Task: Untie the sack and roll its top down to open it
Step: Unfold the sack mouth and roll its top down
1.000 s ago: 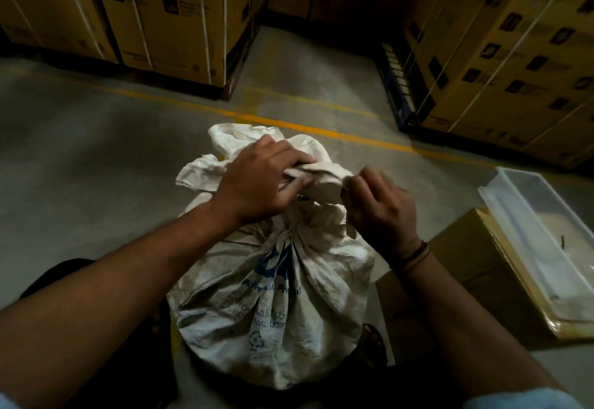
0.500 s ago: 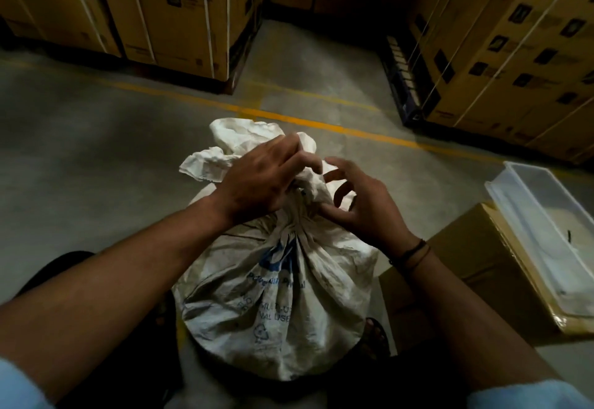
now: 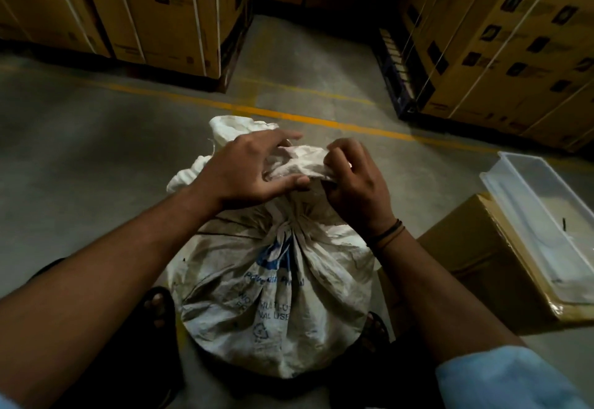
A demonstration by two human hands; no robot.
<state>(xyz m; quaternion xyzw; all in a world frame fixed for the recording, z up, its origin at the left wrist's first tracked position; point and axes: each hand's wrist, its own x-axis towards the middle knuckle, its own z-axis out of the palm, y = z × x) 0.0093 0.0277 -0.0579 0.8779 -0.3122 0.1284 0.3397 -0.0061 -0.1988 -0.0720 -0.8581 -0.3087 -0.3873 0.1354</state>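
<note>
Hands on the knot: left hand [image 3: 247, 172] and right hand [image 3: 356, 183] each grip the sack [image 3: 276, 296] at its twisted top.

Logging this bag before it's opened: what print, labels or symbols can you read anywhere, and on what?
White woven sack, grey print: "MULTI-US", cut by folds.
Below it: "NAL USE", start hidden.
Sack, blue print: unreadable, creased.
Sack, recycling triangle: no legible code.
Strapped brown cartons: dark labels too blurred.

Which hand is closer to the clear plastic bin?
Right. The right hand grips the sack top on the side facing the clear plastic bin; the left hand is on the far side.
</note>
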